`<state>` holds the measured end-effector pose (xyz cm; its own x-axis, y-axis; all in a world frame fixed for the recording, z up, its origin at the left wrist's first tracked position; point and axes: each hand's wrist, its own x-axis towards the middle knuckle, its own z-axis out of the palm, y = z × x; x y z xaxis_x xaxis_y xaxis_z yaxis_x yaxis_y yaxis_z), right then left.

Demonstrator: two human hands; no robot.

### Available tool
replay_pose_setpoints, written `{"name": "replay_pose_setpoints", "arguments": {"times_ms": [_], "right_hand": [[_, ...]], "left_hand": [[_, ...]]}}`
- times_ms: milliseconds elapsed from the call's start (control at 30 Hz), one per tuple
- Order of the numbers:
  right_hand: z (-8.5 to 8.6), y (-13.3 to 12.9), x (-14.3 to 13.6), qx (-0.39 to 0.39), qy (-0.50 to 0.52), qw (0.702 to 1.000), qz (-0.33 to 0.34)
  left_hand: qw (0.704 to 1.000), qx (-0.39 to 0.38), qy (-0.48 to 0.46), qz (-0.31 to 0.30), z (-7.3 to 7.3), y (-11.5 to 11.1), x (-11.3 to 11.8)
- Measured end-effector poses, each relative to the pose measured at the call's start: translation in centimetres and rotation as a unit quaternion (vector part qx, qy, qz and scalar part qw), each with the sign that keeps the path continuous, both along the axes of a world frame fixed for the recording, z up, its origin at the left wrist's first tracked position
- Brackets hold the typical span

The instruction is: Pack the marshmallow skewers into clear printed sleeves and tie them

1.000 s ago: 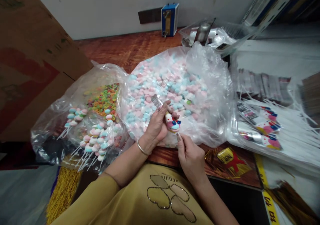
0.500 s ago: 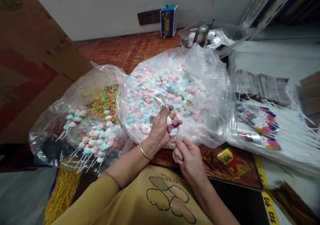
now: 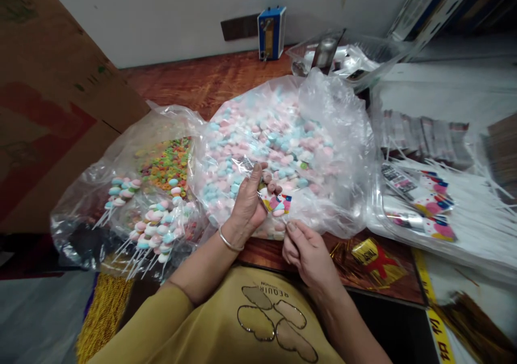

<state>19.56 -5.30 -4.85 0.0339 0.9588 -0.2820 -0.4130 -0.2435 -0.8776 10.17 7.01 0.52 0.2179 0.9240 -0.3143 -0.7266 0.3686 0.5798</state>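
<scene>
While the left hand [image 3: 247,205] keeps its grip curled around a printed clear wrapper [image 3: 285,199] with a marshmallow pop [image 3: 278,210] inside, the right hand [image 3: 306,251] pinches the pop's thin white stick [image 3: 286,221] between thumb and finger. Both are over the near edge of a large clear bag [image 3: 339,100] of pastel marshmallows [image 3: 270,138] on the wood-grain bench [image 3: 173,78]. Leftward, marshmallow skewers [image 3: 155,229] lie beside colourful rings [image 3: 167,162].

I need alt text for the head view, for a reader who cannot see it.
A person's left hand holds a colourfully printed packet while the right hand pinches just below it, before a clear bag of pastel candies. Candy skewers lie left, white sticks right.
</scene>
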Motion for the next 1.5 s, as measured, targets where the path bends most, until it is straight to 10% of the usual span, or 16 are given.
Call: {"name": "replay_pose_setpoints", "arguments": {"times_ms": [67,167,333,400,467,633,733,1000,1267,1500], "right_hand": [[-0.2,-0.2,-0.1,-0.008,0.027,0.999,0.039],[-0.5,-0.7,-0.3,0.104,-0.243,0.964,-0.038],[-0.7,-0.7,-0.5,0.337,-0.679,0.641,-0.123],[-0.6,-0.3,-0.5,0.348,-0.72,0.588,-0.121],[-0.5,0.0,-0.5,0.324,-0.707,0.618,-0.118],[-0.3,0.4,-0.4,0.153,-0.407,0.896,-0.088],[-0.6,0.2,-0.2,0.067,-0.179,0.98,-0.053],[-0.3,-0.7,-0.2,0.006,0.025,1.0,-0.005],[-0.3,-1.7,-0.7,0.086,-0.338,0.936,-0.056],[-0.4,-0.5,-0.8,0.064,-0.257,0.96,-0.094]], "left_hand": [[1.0,-0.016,-0.005,-0.001,0.1,0.0,0.2],[0.999,-0.044,0.018,0.011,0.0,0.0,0.6],[0.994,-0.044,0.096,0.023,-0.2,-0.2,1.5],[0.992,-0.031,0.118,0.011,-0.5,-0.6,1.8],[0.991,-0.02,0.133,-0.005,-0.9,-1.3,2.1],[0.993,-0.001,0.112,-0.045,-1.3,-3.2,2.1],[0.992,-0.014,0.09,-0.086,-1.2,-3.4,1.4],[0.999,0.003,-0.01,-0.039,-0.6,-0.3,-0.3],[0.999,-0.02,0.031,-0.039,-1.2,-1.1,1.4],[0.995,-0.017,0.035,-0.092,-1.1,-3.2,2.1]]}}
